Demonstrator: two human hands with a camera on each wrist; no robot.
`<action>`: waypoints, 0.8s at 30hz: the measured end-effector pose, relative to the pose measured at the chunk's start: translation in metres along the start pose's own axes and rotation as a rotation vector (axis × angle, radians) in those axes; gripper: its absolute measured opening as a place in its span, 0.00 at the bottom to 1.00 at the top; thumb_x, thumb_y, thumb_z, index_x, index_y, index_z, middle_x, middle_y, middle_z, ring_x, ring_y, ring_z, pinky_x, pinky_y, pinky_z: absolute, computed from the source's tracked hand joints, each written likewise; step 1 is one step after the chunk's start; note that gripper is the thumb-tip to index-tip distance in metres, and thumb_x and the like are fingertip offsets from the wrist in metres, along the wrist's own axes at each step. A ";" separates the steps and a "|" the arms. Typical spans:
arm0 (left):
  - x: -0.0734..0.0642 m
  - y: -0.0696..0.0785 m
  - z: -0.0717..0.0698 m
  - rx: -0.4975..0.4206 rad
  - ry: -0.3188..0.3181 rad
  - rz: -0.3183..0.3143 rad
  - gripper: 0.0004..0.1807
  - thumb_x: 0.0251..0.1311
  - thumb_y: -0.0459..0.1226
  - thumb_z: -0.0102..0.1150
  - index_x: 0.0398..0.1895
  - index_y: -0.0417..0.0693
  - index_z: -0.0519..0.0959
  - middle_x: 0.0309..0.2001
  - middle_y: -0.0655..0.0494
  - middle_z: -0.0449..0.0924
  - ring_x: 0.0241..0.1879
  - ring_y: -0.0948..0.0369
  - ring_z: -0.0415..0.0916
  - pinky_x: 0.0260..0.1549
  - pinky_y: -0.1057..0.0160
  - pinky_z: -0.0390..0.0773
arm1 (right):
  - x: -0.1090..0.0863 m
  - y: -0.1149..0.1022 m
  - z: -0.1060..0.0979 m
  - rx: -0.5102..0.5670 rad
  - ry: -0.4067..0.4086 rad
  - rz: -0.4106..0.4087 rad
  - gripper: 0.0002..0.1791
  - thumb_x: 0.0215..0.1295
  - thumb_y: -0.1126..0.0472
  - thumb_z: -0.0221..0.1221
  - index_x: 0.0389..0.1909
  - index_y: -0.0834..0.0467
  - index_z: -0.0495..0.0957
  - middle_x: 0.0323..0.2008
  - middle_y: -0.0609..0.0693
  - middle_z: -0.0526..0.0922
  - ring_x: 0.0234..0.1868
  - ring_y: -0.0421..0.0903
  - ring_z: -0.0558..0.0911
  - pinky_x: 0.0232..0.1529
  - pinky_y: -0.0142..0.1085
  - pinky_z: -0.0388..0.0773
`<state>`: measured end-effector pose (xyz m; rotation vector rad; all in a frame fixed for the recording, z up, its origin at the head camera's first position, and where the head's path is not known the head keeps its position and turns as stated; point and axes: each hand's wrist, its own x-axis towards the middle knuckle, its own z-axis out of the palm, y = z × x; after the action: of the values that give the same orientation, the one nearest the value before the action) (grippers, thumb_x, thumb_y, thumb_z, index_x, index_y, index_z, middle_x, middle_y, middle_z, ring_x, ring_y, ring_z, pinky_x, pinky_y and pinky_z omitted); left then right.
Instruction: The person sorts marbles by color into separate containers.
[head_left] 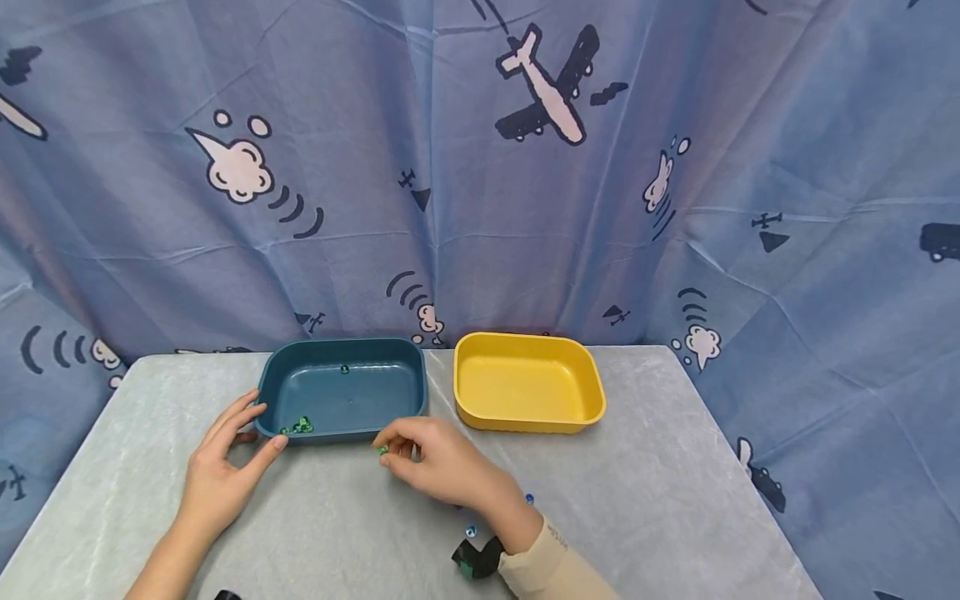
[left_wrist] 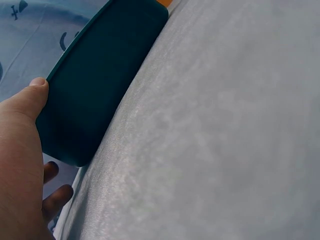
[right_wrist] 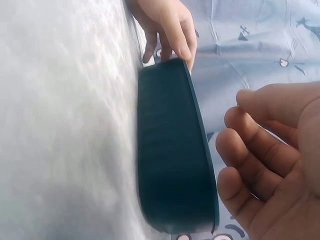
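A teal tray stands at the back left of the table. Several green gems lie in its near left corner, and one small dark gem sits near its far wall. My left hand rests against the tray's left end, fingers spread and thumb touching the rim, as the left wrist view also shows. Near the tray's front right corner, my right hand pinches a green gem between thumb and index finger. In the right wrist view the gem is mostly hidden and the other fingers curl loosely.
To the right of the teal tray stands a yellow tray. Blue gems lie on the grey cloth-covered table near my right forearm. A black object is by the right sleeve. A patterned blue curtain hangs behind.
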<state>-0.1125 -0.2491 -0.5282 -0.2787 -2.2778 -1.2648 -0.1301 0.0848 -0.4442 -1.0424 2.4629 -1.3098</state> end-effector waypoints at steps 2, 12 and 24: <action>0.000 -0.001 0.000 -0.001 0.001 -0.001 0.34 0.57 0.23 0.80 0.69 0.37 0.81 0.78 0.47 0.72 0.65 0.79 0.72 0.53 0.83 0.74 | 0.000 0.001 -0.003 0.004 0.024 -0.002 0.08 0.78 0.62 0.68 0.53 0.52 0.88 0.39 0.36 0.84 0.40 0.32 0.80 0.42 0.30 0.84; 0.000 -0.002 0.000 -0.006 -0.004 -0.005 0.35 0.57 0.24 0.81 0.70 0.40 0.82 0.78 0.49 0.72 0.64 0.78 0.73 0.53 0.83 0.75 | 0.000 0.012 -0.011 0.004 0.139 -0.012 0.07 0.76 0.64 0.69 0.50 0.53 0.88 0.35 0.37 0.84 0.36 0.35 0.80 0.36 0.30 0.80; 0.000 -0.002 0.000 0.003 -0.008 -0.006 0.35 0.57 0.25 0.81 0.70 0.40 0.82 0.78 0.47 0.73 0.65 0.78 0.73 0.52 0.83 0.75 | 0.002 0.026 -0.016 -0.022 0.201 -0.008 0.08 0.74 0.66 0.69 0.50 0.54 0.88 0.35 0.39 0.85 0.35 0.37 0.80 0.34 0.32 0.81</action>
<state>-0.1133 -0.2501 -0.5292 -0.2763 -2.2882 -1.2655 -0.1516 0.1041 -0.4548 -0.9705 2.6241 -1.4591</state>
